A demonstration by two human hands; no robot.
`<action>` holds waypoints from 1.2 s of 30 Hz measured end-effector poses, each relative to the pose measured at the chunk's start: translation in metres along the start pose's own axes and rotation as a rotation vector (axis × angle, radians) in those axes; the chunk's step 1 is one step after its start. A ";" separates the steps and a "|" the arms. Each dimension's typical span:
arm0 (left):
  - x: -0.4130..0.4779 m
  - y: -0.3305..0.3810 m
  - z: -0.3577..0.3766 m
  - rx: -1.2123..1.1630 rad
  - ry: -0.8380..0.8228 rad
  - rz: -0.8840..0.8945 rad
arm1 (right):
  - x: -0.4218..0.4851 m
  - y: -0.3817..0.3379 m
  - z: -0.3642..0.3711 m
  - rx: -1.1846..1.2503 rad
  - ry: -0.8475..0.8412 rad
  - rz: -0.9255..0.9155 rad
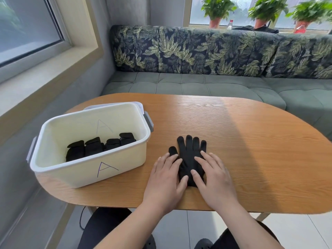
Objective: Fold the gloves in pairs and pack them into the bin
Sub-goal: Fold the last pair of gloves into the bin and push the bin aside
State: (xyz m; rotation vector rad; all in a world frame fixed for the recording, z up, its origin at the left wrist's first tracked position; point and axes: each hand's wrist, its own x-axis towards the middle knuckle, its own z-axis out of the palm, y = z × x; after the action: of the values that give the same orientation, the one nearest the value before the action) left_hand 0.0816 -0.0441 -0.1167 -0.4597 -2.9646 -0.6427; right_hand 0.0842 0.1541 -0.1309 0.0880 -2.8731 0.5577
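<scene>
While left grip (167, 177), right grip (215, 177) press flat, black glove (190, 151) lies beneath.

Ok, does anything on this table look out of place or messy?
Nothing looks spilled or damaged. The black glove lies flat under the left hand and right hand, and folded gloves sit in a row in the white bin. Only oddity: the bin stands close to the table edge.

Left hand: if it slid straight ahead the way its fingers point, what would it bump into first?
The black glove: the left hand touches its thumb side. Beyond that, only bare table, it seems.
</scene>
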 end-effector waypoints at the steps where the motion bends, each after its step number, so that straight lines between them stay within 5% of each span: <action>1: 0.001 0.000 0.001 0.011 0.000 -0.007 | -0.002 0.001 -0.001 0.029 0.033 -0.007; 12: -0.001 -0.012 0.008 -0.176 0.108 0.161 | -0.006 0.005 0.002 0.073 0.165 -0.063; 18: 0.000 -0.009 0.010 -0.206 0.173 0.082 | -0.012 0.005 -0.001 0.137 0.171 -0.184; 36: -0.001 -0.009 0.001 -0.324 0.208 0.030 | -0.010 0.007 -0.005 0.175 0.148 -0.152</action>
State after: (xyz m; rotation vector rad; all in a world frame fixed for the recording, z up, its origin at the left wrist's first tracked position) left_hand 0.0792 -0.0522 -0.1211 -0.4266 -2.6612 -1.1018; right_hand 0.0945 0.1623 -0.1312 0.2780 -2.6422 0.7507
